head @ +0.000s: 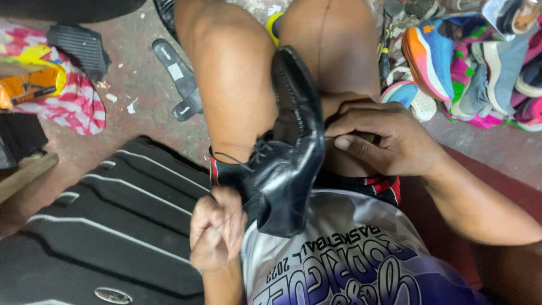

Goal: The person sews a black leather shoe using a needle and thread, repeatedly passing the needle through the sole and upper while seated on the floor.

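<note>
The right hand [379, 138] presses its fingers together against the side of a black leather shoe [291, 152], at the edge where upper meets sole; something small may be pinched there, but it is hidden. The left hand [216, 229] is closed in a loose fist just below and beside the shoe's heel end, seemingly around a thin thread [231, 159] that runs up toward the laces, though the grip itself is hard to make out. The shoe lies wedged between the person's bare knees [237, 73], toe pointing away, laces toward the body, resting on the lap above a white and purple printed shirt [339, 265].

To the left, close by the left hand, lies a black ribbed rubber mat [113, 214] with raised pale lines. Beyond the knees two dark insoles [178, 79] rest on the floor, with a smaller ribbed black piece [79, 48] further left. A pink-and-white striped bag [73, 101] holding yellow and orange packaging sits at the far left, and a wooden piece [25, 175] below it. On the right, well apart from the hands, a heap of bright sports shoes [468, 68] is piled up in blue, orange, pink and grey.

The floor [141, 107] is worn, reddish-grey concrete, speckled with small white scraps.
</note>
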